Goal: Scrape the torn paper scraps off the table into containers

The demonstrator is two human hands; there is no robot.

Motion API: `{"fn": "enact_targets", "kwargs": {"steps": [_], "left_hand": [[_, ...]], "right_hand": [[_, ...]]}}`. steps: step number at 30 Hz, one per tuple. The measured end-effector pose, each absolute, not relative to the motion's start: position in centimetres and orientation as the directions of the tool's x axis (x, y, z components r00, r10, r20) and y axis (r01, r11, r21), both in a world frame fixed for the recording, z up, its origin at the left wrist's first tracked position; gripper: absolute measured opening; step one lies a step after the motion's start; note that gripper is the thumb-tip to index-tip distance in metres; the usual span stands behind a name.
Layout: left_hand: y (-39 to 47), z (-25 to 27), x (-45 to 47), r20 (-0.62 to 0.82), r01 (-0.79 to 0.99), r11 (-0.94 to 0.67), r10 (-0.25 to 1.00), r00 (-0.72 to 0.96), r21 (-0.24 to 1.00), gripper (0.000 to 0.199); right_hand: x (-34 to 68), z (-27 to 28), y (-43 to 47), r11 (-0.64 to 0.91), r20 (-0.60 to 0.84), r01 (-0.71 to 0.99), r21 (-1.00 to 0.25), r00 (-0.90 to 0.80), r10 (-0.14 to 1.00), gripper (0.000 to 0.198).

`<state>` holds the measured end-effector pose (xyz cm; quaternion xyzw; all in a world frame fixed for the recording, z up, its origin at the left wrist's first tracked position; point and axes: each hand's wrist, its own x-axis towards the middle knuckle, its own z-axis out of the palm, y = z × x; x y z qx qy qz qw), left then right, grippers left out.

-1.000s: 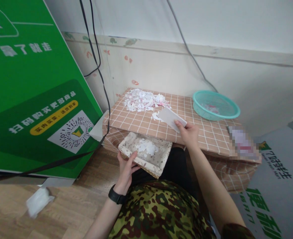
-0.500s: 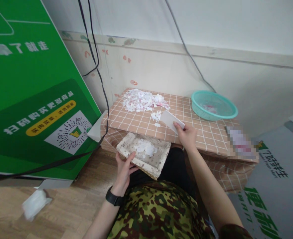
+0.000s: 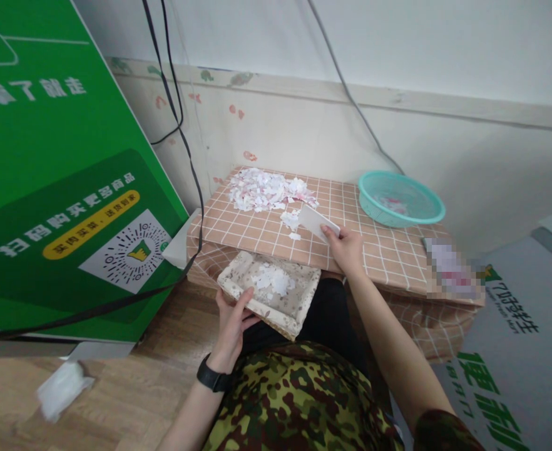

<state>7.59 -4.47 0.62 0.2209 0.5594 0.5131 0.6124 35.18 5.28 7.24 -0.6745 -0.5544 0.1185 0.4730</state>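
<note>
My left hand [image 3: 233, 313] grips the near left edge of a shallow, cloth-lined basket [image 3: 299, 313], thumb over the rim. White paper scraps [image 3: 272, 279] lie inside it, just below the table's front edge. Pinched in my right hand [image 3: 346, 247] is a flat white card [image 3: 317, 222], tilted over the tabletop. The card's left edge is at a small cluster of paper scraps [image 3: 291, 219]. Behind it, a larger pile of white and pinkish paper scraps [image 3: 261, 189] covers the table's back left.
A checked brown cloth [image 3: 379, 263] covers the table, which stands against the wall. A turquoise plastic basin [image 3: 400, 216] sits at back right, a blurred-out phone-like object [image 3: 449, 269] near the right edge. Black cables [image 3: 194, 169] hang beside a green panel [image 3: 46, 144] on the left.
My right hand and the card have shifted slightly left and up, against the small scrap cluster. The left hand still holds the basket; the whole view has drifted a little.
</note>
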Motion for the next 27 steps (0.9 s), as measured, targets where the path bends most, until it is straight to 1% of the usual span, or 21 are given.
{"fn": "enact_targets", "kwargs": {"steps": [3, 7, 11, 15, 17, 20, 22, 24, 27], "left_hand": [[-4.5, 0.6, 7.6, -0.466, -0.382, 0.382, 0.871, -0.155, 0.842, 0.095], [-4.5, 0.4, 7.6, -0.452, -0.381, 0.370, 0.879, -0.153, 0.847, 0.092], [-4.4, 0.2, 7.6, -0.455, -0.373, 0.374, 0.877, -0.156, 0.849, 0.093], [-4.4, 0.4, 7.6, -0.460, -0.374, 0.378, 0.874, -0.157, 0.847, 0.095], [-4.4, 0.5, 7.6, -0.457, -0.374, 0.375, 0.875, -0.159, 0.848, 0.095], [-4.6, 0.6, 7.6, -0.449, -0.379, 0.366, 0.880, -0.157, 0.850, 0.091], [-4.6, 0.6, 7.6, -0.447, -0.378, 0.365, 0.881, -0.156, 0.851, 0.087], [-4.6, 0.6, 7.6, -0.448, -0.372, 0.367, 0.880, -0.158, 0.853, 0.085], [-4.5, 0.5, 7.5, -0.461, -0.367, 0.381, 0.873, -0.160, 0.849, 0.089]], "right_hand": [[35.3, 7.2, 5.0, 0.079, 0.357, 0.635, -0.768, 0.323, 0.877, 0.050], [35.3, 7.2, 4.4, 0.115, 0.322, 0.558, -0.822, 0.288, 0.902, 0.049], [35.0, 7.2, 4.5, 0.105, 0.342, 0.606, -0.789, 0.291, 0.893, 0.048], [34.6, 7.3, 4.6, 0.165, 0.321, 0.578, -0.799, 0.178, 0.930, 0.045], [34.6, 7.5, 4.5, 0.158, 0.315, 0.563, -0.811, 0.193, 0.929, 0.045], [34.6, 7.6, 4.3, 0.100, 0.314, 0.583, -0.806, 0.279, 0.908, 0.047], [34.5, 7.5, 4.2, 0.089, 0.317, 0.600, -0.795, 0.287, 0.904, 0.048], [34.3, 7.4, 4.4, 0.122, 0.321, 0.596, -0.794, 0.239, 0.917, 0.048], [33.9, 7.2, 4.7, 0.181, 0.315, 0.560, -0.809, 0.152, 0.937, 0.047]]}}
